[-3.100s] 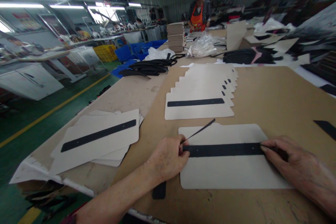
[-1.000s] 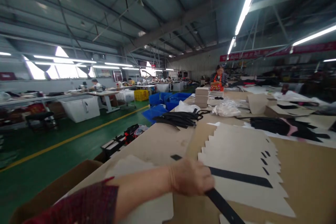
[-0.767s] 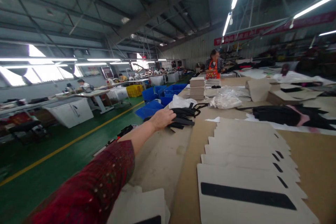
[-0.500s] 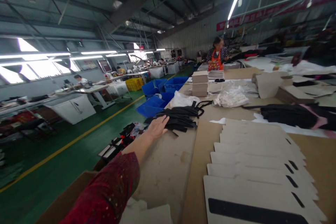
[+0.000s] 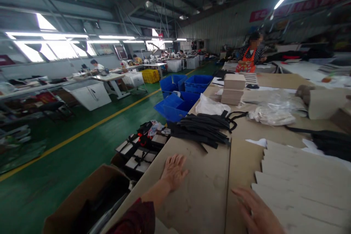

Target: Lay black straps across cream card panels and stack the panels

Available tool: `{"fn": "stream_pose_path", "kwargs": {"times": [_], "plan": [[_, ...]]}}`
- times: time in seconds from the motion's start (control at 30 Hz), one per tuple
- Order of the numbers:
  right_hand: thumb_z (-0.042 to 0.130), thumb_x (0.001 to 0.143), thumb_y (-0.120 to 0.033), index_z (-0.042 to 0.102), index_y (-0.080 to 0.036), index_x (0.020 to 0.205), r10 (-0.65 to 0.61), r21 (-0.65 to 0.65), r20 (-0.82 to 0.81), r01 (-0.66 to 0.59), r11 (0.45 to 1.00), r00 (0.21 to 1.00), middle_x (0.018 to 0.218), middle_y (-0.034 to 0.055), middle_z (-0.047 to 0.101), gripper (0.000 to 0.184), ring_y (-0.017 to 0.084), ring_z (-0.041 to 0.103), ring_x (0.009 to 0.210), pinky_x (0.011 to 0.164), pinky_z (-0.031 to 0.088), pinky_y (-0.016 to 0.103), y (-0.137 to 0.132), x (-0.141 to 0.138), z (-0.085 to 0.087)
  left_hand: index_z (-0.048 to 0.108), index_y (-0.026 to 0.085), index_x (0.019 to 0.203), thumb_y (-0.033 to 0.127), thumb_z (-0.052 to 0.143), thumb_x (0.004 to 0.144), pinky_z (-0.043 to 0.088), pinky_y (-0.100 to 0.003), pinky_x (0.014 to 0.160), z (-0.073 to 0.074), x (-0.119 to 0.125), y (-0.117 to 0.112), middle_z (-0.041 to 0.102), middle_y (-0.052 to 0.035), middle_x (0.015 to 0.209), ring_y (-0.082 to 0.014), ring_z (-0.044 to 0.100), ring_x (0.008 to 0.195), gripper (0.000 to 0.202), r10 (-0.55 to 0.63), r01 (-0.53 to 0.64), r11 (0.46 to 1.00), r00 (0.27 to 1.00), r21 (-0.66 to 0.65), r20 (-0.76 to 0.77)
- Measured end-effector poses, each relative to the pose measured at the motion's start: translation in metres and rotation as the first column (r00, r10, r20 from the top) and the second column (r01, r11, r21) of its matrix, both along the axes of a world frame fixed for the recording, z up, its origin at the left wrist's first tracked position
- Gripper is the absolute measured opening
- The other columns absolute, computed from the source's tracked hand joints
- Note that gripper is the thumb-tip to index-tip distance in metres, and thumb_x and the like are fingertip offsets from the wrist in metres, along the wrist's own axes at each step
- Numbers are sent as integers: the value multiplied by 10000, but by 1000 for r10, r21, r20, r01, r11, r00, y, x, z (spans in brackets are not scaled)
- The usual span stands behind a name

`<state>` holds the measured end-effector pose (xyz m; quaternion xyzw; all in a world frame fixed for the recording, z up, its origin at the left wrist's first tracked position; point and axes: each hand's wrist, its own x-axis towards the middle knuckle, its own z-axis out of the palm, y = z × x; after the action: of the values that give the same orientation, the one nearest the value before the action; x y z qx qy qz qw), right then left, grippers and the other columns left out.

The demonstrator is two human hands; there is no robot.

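Observation:
My left hand lies palm down with spread fingers on the brown board covering the table, near its left edge, holding nothing. Just beyond it is a heap of black fabric strips. My right hand comes in at the bottom, slightly blurred, its fingers stretched out and no object visible in them. It is close to the left edges of an overlapping row of light grey boards, and it covers part of them.
A white plastic bag, a stack of grey boards and a clear plastic bundle sit farther up the table. An open cardboard box and blue bins stand left of it. A co-worker in an orange apron stands beyond.
My left hand has drawn back from the black strips toward me. My right hand has come into view. The view has turned left, shifting the table rightward.

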<state>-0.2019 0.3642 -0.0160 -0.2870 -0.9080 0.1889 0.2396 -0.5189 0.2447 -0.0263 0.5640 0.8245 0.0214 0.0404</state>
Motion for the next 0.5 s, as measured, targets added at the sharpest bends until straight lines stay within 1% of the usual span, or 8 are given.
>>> {"fn": "stream_pose_path", "kwargs": {"times": [0.03, 0.13, 0.17, 0.23, 0.3, 0.4, 0.47, 0.5], "plan": [[365, 979, -275, 615, -237, 1204, 39, -20, 12, -38, 999, 999, 1219, 92, 642, 338, 230, 625, 1121, 985, 525, 396, 9, -37, -3, 390, 237, 1489, 490, 399, 979, 215, -509, 1179, 0, 0, -2, 380, -98, 1547, -308, 278, 1433, 569, 4, -5, 999, 1000, 33, 14], [446, 939, -271, 567, -127, 1238, -33, -38, 95, 37, 999, 995, 1286, 174, 584, 353, 282, 544, 1236, 1065, 440, 414, 36, -142, -8, 460, 243, 1437, 411, 436, 970, 225, -485, 1180, 0, -1, -7, 423, -83, 1516, -288, 317, 1408, 497, 2, -11, 992, 997, 123, 72], [469, 930, -269, 569, -118, 1217, -89, -61, 143, 98, 993, 986, 1263, 190, 586, 339, 301, 544, 1226, 1059, 430, 433, 45, -169, -9, 474, 247, 1423, 386, 451, 962, 232, -478, 1179, 0, -1, -8, 434, -74, 1507, -281, 326, 1400, 482, -3, -10, 990, 996, 141, 92], [507, 910, -260, 578, -85, 1164, -161, -99, 213, 186, 978, 964, 1196, 237, 590, 316, 359, 553, 1181, 1025, 421, 495, 59, -206, -12, 485, 256, 1408, 355, 477, 947, 244, -467, 1175, 0, -4, -9, 452, -58, 1490, -270, 343, 1384, 472, -9, -13, 985, 992, 170, 128], [512, 896, -222, 588, -67, 1128, -184, -151, 254, 227, 962, 950, 1154, 263, 593, 289, 388, 559, 1154, 1002, 412, 520, 72, -224, -14, 495, 262, 1398, 350, 489, 940, 246, -462, 1176, -1, -6, -8, 461, -46, 1482, -266, 348, 1377, 466, -11, -19, 981, 988, 191, 156], [497, 881, -165, 606, -93, 1107, -125, -298, 297, 216, 930, 947, 1175, 245, 609, 261, 348, 564, 1174, 1001, 419, 451, 88, -228, -8, 499, 268, 1398, 365, 484, 945, 245, -469, 1178, -5, -7, -8, 467, -39, 1478, -267, 343, 1380, 463, -5, -32, 977, 985, 209, 175], [517, 870, -189, 624, -129, 1050, -38, -452, 325, 190, 872, 945, 1119, 208, 655, 218, 301, 625, 1087, 906, 482, 382, 97, -219, 2, 496, 272, 1404, 345, 477, 944, 249, -471, 1178, -9, -6, -8, 480, -37, 1467, -263, 352, 1376, 466, -8, -31, 975, 985, 222, 171], [526, 864, -217, 627, -146, 1018, 15, -539, 339, 181, 823, 941, 1065, 185, 680, 197, 274, 663, 999, 819, 512, 346, 99, -212, 9, 482, 269, 1417, 322, 474, 939, 253, -470, 1179, -11, -6, -8, 481, -39, 1468, -259, 360, 1373, 482, -5, -33, 973, 986, 229, 165]]}}
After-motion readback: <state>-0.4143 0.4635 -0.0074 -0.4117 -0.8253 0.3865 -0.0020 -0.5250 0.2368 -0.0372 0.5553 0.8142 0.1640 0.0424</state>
